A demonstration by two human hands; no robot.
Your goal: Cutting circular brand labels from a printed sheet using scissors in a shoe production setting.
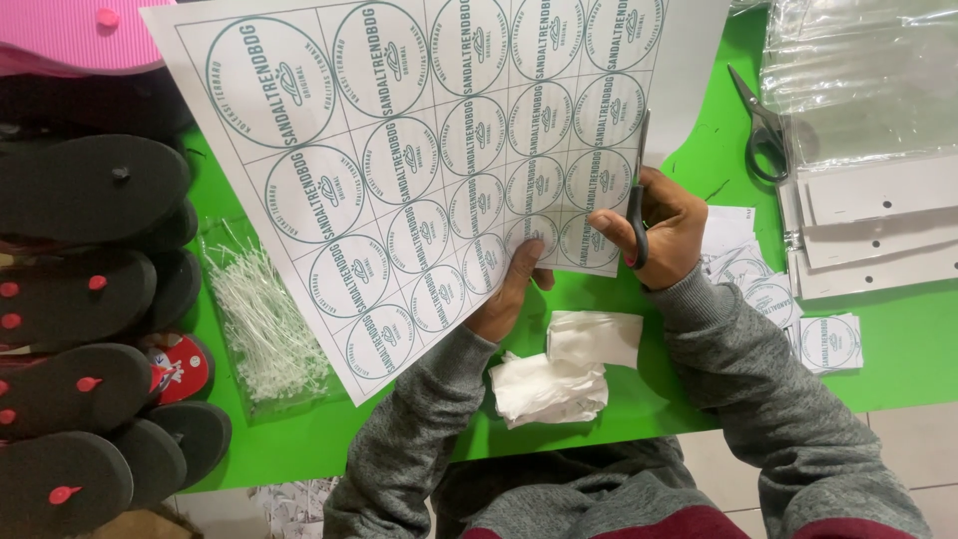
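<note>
At the far left, stacked black sandals [85, 299] with red strap plugs run off the frame edge, a pink one [70, 30] cut off at the top corner. Just right of them a clear bag of white plastic tag ties [261, 324] lies on the green table [898, 349], its upper end tucked under the big sheet. That sheet of labels [419, 150] is the thing in hand: white paper printed with a grid of round teal-outlined labels, each in its own square, held tilted above the table so it fills the upper middle of the view — its top edge is out of frame. The left hand [511, 289] grips the sheet's lower edge, thumb on top and the fingers hidden beneath the paper. Below lie folded white tissues [564, 364]. The right hand [664, 235] is closed around black-handled scissors [639, 190], the blades pointing up along the sheet's right side; whether they are cutting or only lying against the paper is hard to tell. Further right are cut-out square labels [798, 319] in a loose pile, a second pair of scissors [763, 130] lying flat, and white punched cards [878, 235] under clear plastic sleeves [858, 70] — both cropped by the right edge.
</note>
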